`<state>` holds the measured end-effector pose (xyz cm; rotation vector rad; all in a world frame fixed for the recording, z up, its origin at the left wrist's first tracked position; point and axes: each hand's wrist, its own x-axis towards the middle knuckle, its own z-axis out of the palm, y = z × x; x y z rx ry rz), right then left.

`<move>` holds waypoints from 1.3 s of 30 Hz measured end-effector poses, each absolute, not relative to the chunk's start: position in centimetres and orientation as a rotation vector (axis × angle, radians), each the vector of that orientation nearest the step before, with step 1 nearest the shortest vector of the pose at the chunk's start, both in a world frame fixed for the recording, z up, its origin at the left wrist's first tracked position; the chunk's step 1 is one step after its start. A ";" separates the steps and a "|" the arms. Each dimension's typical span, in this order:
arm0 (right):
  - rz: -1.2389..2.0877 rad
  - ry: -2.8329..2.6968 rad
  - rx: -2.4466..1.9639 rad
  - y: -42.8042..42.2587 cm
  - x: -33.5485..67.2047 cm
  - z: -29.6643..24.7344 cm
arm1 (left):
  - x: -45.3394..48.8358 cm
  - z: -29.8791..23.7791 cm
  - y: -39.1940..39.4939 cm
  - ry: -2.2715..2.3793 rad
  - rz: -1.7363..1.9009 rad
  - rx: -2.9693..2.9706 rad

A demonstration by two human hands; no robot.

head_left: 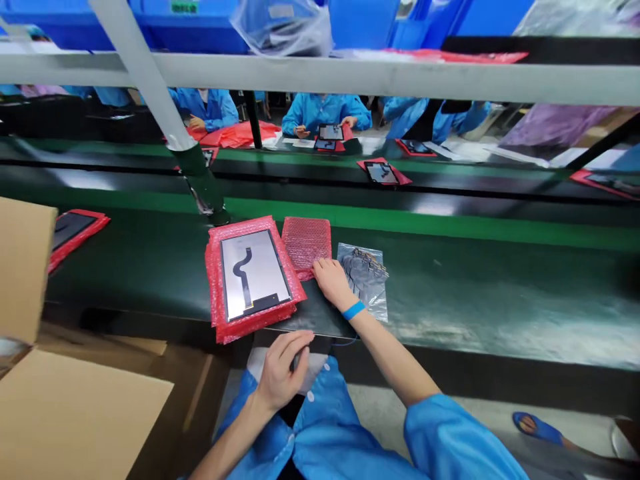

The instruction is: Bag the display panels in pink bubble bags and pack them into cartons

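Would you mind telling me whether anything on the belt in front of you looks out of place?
Yes: the red bubble-wrap stack under the display panel sits askew, its near corner hanging past the front edge of the conveyor belt, so it looks unsupported.

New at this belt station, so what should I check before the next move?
Display panel lying flat on the red bubble-wrap pouches: ok.
Separate red bubble pouch against that stack: ok.
Right hand at the edge of the clear bag of flat cables: ok.
Left hand free: cannot tell, something dark may be in its fingers.
Panel free of scratches: cannot tell.
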<state>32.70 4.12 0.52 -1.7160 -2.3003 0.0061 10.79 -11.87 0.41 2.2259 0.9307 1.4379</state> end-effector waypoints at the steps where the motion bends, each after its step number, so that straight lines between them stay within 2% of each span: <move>1: 0.011 -2.257 -1.718 4.6 32.9 0.7 | 10.4 0.5 -11.8 0.936 1.457 2.200; 7: -0.100 -1.873 -1.726 9.2 34.1 5.1 | 9.2 2.6 -12.1 0.881 1.434 1.860; 11: -0.213 -1.450 -1.395 10.6 34.7 10.9 | 9.3 4.9 -10.9 0.788 1.250 1.423; 15: -0.333 -1.429 -1.116 6.6 34.7 14.8 | 9.3 8.2 -7.5 0.575 1.083 0.918; 19: -0.403 -1.563 -0.995 -0.7 34.3 12.3 | 9.2 11.9 -4.5 0.414 1.048 0.664; 23: -0.353 -1.646 -0.967 -6.7 32.6 6.5 | 10.2 12.4 -3.5 0.584 1.114 0.526; 26: -0.108 -1.229 -1.114 -8.9 30.2 3.7 | 11.4 10.9 -3.5 0.772 1.187 0.434; 28: 0.311 -0.957 -1.143 -9.6 28.6 2.9 | 11.7 10.3 -3.7 0.782 1.274 0.452; 31: 1.095 -0.753 -0.951 -10.6 26.7 2.2 | 11.5 10.6 -3.9 0.752 1.377 0.567; 33: 1.414 -0.670 -0.778 -11.2 25.8 1.5 | 11.1 11.6 -4.1 0.727 1.406 0.631; 36: 1.559 -0.548 -0.689 -11.7 24.9 0.6 | 10.4 13.3 -4.5 0.675 1.409 0.657; 39: 1.514 -0.439 -0.761 -12.2 25.1 0.1 | 9.4 14.4 -4.6 0.665 1.452 0.625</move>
